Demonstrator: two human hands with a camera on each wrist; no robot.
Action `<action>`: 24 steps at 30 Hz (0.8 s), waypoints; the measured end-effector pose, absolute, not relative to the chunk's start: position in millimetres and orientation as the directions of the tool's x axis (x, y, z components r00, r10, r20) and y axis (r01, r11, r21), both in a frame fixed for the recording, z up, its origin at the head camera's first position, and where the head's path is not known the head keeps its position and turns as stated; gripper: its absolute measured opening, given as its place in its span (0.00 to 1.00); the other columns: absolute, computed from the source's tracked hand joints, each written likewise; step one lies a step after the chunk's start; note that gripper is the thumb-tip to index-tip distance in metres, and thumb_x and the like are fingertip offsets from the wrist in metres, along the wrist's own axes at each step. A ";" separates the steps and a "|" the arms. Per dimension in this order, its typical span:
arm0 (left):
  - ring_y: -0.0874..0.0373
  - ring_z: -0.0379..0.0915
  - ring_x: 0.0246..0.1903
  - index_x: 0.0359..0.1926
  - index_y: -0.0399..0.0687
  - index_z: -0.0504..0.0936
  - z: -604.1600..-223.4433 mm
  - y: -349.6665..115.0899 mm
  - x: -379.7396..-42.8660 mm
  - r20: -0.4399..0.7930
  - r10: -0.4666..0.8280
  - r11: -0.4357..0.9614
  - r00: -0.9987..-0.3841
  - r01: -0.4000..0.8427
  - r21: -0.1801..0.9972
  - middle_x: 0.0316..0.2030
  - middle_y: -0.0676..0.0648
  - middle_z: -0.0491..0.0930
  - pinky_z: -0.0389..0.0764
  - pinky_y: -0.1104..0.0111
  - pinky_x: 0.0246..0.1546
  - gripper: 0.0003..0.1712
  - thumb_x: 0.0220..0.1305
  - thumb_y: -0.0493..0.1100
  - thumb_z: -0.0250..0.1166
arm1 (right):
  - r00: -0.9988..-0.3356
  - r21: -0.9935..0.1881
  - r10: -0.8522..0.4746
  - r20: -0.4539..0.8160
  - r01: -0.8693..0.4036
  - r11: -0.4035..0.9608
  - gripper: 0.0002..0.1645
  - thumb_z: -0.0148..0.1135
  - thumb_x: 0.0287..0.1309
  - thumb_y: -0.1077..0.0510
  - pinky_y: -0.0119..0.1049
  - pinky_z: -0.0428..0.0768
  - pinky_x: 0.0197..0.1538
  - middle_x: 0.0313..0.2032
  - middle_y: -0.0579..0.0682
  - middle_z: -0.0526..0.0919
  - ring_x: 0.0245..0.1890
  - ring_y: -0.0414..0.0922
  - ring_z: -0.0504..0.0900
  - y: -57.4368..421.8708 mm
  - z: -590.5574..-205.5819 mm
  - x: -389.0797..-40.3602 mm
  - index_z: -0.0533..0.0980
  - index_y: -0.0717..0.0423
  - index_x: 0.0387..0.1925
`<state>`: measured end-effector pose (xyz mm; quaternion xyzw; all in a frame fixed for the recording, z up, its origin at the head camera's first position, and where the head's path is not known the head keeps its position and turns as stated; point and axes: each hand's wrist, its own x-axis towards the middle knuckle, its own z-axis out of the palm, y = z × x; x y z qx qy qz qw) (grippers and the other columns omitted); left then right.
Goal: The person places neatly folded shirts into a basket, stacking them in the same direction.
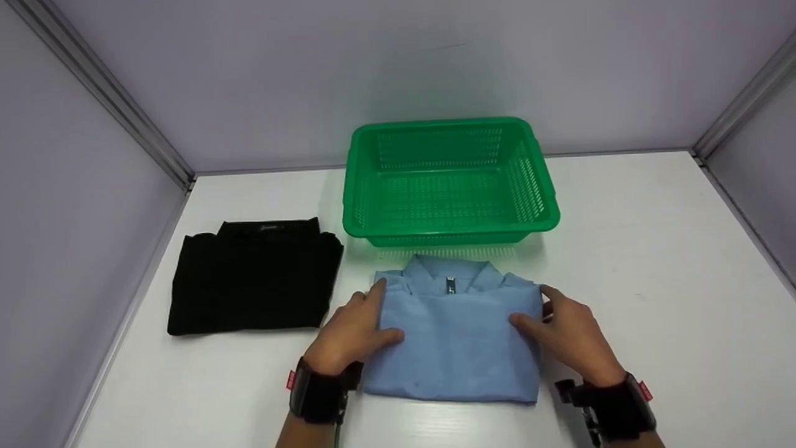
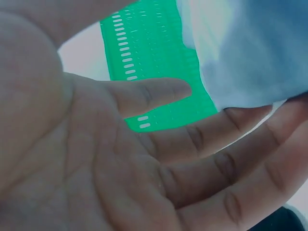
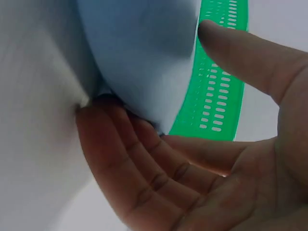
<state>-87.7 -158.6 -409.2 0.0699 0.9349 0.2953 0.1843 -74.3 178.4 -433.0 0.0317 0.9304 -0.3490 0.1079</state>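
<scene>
A folded light-blue collared shirt [image 1: 460, 348] with a small zip at its neck lies between both hands. My left hand [image 1: 351, 330] is at its left edge, the thumb reaching over the top face in the head view. In the left wrist view, the long, nearly straight fingers [image 2: 192, 137] meet the cloth's edge. At the opposite edge is my right hand [image 1: 572, 333]. Its fingers [image 3: 139, 159] bend gently against the underside of the shirt's border in the right wrist view, while the thumb stands apart from them. Some fingertips are hidden by the cloth.
Behind the shirt stands a green plastic basket [image 1: 451, 238] with slotted walls and nothing inside. A folded black garment [image 1: 255, 286] lies to the left on the white table [image 1: 647, 267]. Pale panels [image 1: 298, 81] enclose the back and sides.
</scene>
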 end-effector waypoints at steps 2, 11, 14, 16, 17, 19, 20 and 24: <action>0.33 0.78 0.61 0.83 0.44 0.56 -409.0 -158.4 -88.0 -0.294 0.252 0.805 -0.922 0.031 0.593 0.69 0.26 0.70 0.79 0.43 0.63 0.55 0.64 0.52 0.75 | -0.978 -0.662 -0.020 -0.209 0.126 0.739 0.55 0.71 0.66 0.39 0.42 0.85 0.42 0.50 0.67 0.85 0.48 0.55 0.86 177.6 -432.4 -74.7 0.61 0.74 0.75; 0.32 0.77 0.61 0.83 0.43 0.53 -414.6 -158.8 -89.4 -0.308 0.242 0.799 -0.920 0.010 0.601 0.68 0.23 0.70 0.79 0.42 0.62 0.56 0.64 0.49 0.75 | -0.972 -0.721 -0.042 -0.230 0.142 0.678 0.60 0.71 0.65 0.39 0.46 0.88 0.46 0.61 0.72 0.79 0.55 0.62 0.84 174.1 -434.9 -74.6 0.54 0.71 0.79; 0.31 0.74 0.65 0.83 0.41 0.53 -415.8 -159.5 -89.5 -0.311 0.256 0.801 -0.915 0.020 0.598 0.69 0.22 0.69 0.78 0.42 0.65 0.56 0.64 0.49 0.75 | -0.966 -0.731 -0.050 -0.255 0.159 0.663 0.61 0.71 0.66 0.38 0.50 0.88 0.51 0.66 0.75 0.76 0.60 0.65 0.83 173.5 -436.3 -73.6 0.51 0.68 0.81; 0.31 0.73 0.67 0.83 0.40 0.53 -415.8 -159.8 -89.5 -0.304 0.267 0.801 -0.914 0.035 0.598 0.69 0.21 0.70 0.77 0.42 0.66 0.56 0.63 0.48 0.75 | -0.963 -0.735 -0.055 -0.263 0.163 0.659 0.63 0.71 0.65 0.37 0.53 0.88 0.53 0.67 0.76 0.74 0.62 0.66 0.82 173.1 -437.0 -73.5 0.49 0.67 0.82; 0.31 0.73 0.67 0.83 0.39 0.53 -415.5 -159.9 -89.5 -0.301 0.271 0.800 -0.914 0.040 0.598 0.69 0.21 0.70 0.77 0.43 0.66 0.57 0.63 0.48 0.75 | -0.963 -0.732 -0.057 -0.265 0.162 0.662 0.64 0.71 0.65 0.36 0.54 0.87 0.54 0.68 0.77 0.73 0.63 0.66 0.81 173.0 -437.2 -73.8 0.48 0.67 0.82; 0.32 0.73 0.68 0.83 0.39 0.53 -415.1 -160.1 -89.5 -0.301 0.277 0.796 -0.912 0.043 0.603 0.69 0.22 0.70 0.77 0.43 0.66 0.57 0.63 0.49 0.75 | -0.960 -0.722 -0.060 -0.272 0.163 0.672 0.66 0.70 0.64 0.35 0.57 0.85 0.58 0.70 0.78 0.71 0.66 0.67 0.79 172.4 -437.2 -74.6 0.45 0.67 0.82; 0.32 0.73 0.68 0.83 0.39 0.53 -414.7 -160.0 -89.6 -0.302 0.280 0.794 -0.911 0.042 0.607 0.69 0.22 0.70 0.77 0.43 0.66 0.57 0.63 0.49 0.75 | -0.959 -0.718 -0.061 -0.278 0.165 0.676 0.67 0.70 0.64 0.34 0.59 0.84 0.60 0.70 0.78 0.69 0.68 0.68 0.77 172.0 -437.0 -75.0 0.44 0.67 0.82; 0.33 0.72 0.69 0.83 0.39 0.52 -412.8 -160.0 -89.8 -0.294 0.290 0.777 -0.911 0.045 0.627 0.69 0.23 0.71 0.77 0.43 0.66 0.57 0.63 0.49 0.75 | -0.955 -0.724 -0.069 -0.288 0.170 0.668 0.69 0.70 0.65 0.34 0.62 0.80 0.65 0.74 0.78 0.64 0.72 0.69 0.72 170.2 -435.4 -75.4 0.41 0.66 0.83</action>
